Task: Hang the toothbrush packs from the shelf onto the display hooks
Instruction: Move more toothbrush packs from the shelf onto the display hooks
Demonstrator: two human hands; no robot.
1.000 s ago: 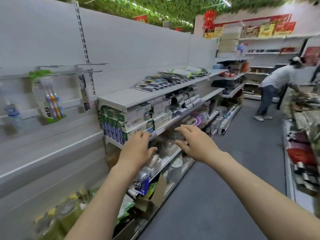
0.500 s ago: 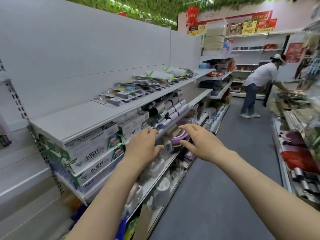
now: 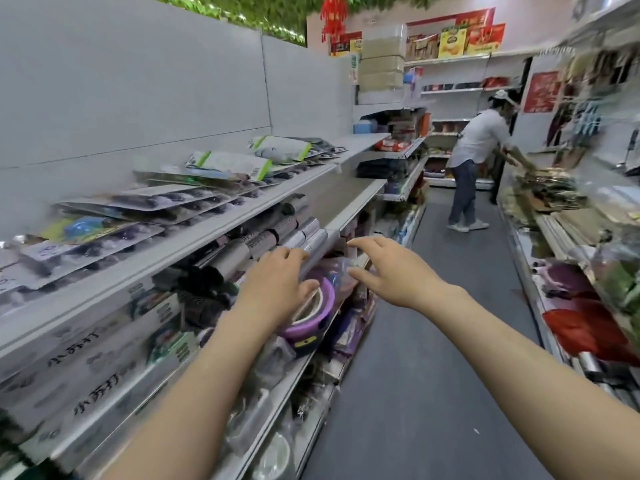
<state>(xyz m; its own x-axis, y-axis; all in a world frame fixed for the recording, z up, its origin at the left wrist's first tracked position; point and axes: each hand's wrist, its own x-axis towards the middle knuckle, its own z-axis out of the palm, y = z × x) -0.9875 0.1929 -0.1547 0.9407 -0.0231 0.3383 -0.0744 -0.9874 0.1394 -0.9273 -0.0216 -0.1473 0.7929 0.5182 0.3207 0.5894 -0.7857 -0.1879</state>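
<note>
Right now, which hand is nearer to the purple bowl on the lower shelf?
Left. The left hand is right over the purple bowl, covering its left side in this view. The right hand is to the right of the bowl, apart from it, fingers spread.

Narrow shop aisle, grey floor (image 3: 433,341) running ahead. White back panels (image 3: 138,81) rising along one side, stocked shelving (image 3: 571,237) lining the other. Green foliage (image 3: 259,12) hanging overhead. A person (image 3: 474,168) is bending at the far shelves.
</note>
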